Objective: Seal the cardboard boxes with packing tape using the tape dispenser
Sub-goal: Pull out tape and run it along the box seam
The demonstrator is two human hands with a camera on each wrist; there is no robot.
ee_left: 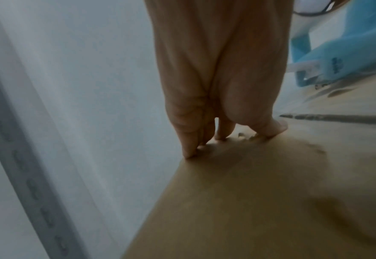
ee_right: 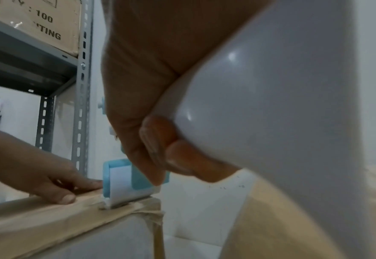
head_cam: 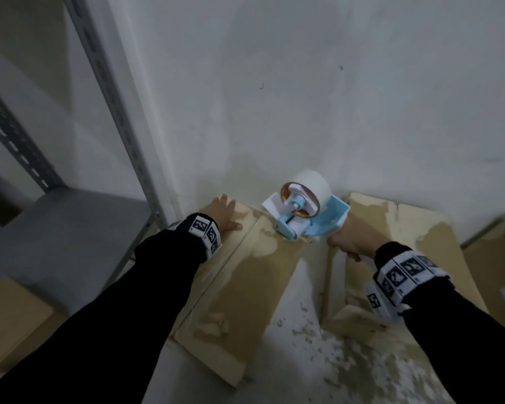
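Observation:
A blue and white tape dispenser (head_cam: 303, 212) with a white tape roll (head_cam: 311, 182) stands with its front roller (ee_right: 124, 182) on the far edge of a worn cardboard box (head_cam: 245, 275). My right hand (head_cam: 347, 243) grips its pale handle (ee_right: 271, 105), fingers (ee_right: 171, 150) curled round it. My left hand (head_cam: 222, 214) lies flat on the box's far left corner, and its straight fingers (ee_left: 189, 140) press the cardboard (ee_left: 249, 201). A strip of brownish tape (ee_right: 158, 227) runs down over the box's edge below the roller.
A grey metal shelf (head_cam: 56, 225) with slotted posts (ee_right: 80, 122) stands close on the left, and a white wall (head_cam: 303, 97) is right behind the boxes. A second worn box (head_cam: 414, 228) sits on the right, another (head_cam: 493, 255) beyond it. A printed carton (ee_right: 38, 22) is on the shelf.

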